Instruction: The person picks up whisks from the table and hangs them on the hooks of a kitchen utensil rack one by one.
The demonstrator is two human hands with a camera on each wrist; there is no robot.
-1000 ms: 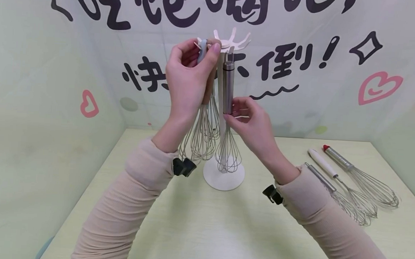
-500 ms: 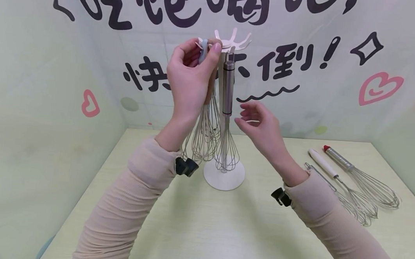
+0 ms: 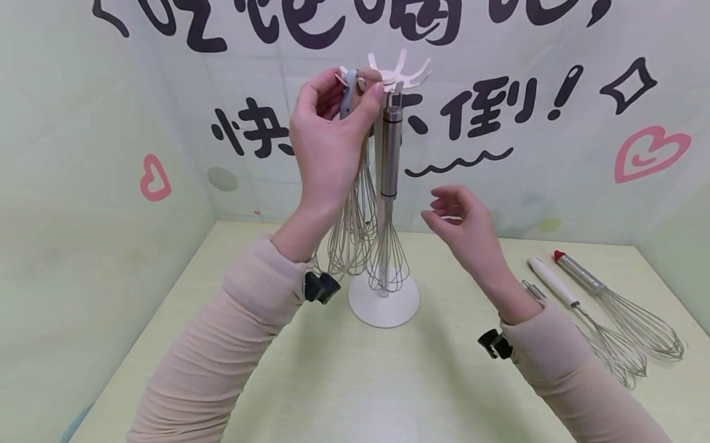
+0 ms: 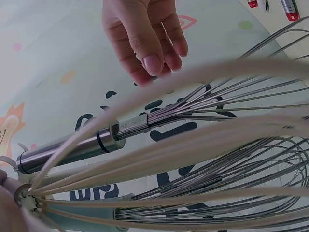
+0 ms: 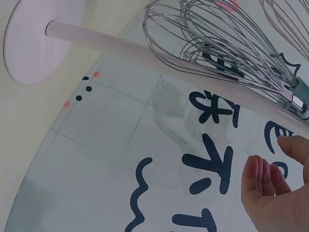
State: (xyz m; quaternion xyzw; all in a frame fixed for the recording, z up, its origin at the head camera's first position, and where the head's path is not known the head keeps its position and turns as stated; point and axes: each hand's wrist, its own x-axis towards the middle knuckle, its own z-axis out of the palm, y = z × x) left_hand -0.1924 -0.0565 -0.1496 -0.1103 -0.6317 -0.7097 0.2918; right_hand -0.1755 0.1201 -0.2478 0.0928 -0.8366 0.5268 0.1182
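My left hand (image 3: pixel 332 127) is raised at the top of a white whisk stand (image 3: pixel 362 305), thumb and fingers curled round the upper part of a brown-handled whisk. The beige wires of this whisk (image 4: pixel 145 152) cross the left wrist view close up. Beside those fingers is a pale blue-handled whisk (image 3: pixel 348 95). A stainless-steel whisk (image 3: pixel 391 153) hangs upright from the stand's front hook, its wire loops over the round base. To its right, my right hand (image 3: pixel 466 224) is apart from the whisk, fingers loosely bent and holding nothing.
On the table at right lie a red-tipped steel whisk (image 3: pixel 587 277), a white-handled whisk (image 3: pixel 553 282) and a smaller metal whisk (image 3: pixel 533 290), partly hidden by the right sleeve. A printed backdrop (image 3: pixel 483 181) rises behind the table.
My right hand has let go of the stainless-steel whisk and drawn back to the right and slightly down. That whisk stays hanging. My left hand stays at the stand's top, shifted slightly right.
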